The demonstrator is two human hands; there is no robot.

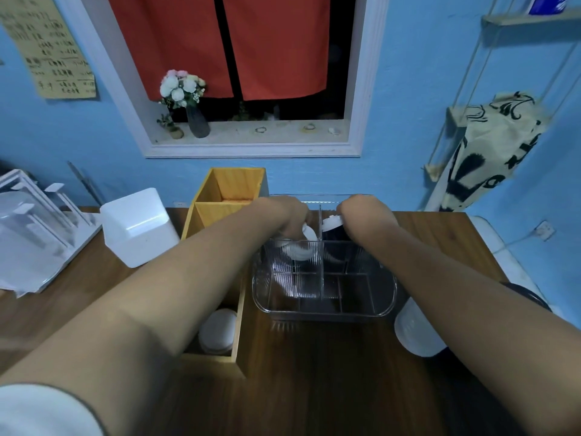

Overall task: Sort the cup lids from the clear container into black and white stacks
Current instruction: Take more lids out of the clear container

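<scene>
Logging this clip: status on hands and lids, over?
Left hand grips white lid at clear container. Right hand pinches second lid, also white. Wooden box close at left, not blocking.

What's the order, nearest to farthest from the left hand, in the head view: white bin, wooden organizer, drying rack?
1. wooden organizer, right beside the left hand, on its left
2. white bin, further left
3. drying rack, at the far left edge
</scene>
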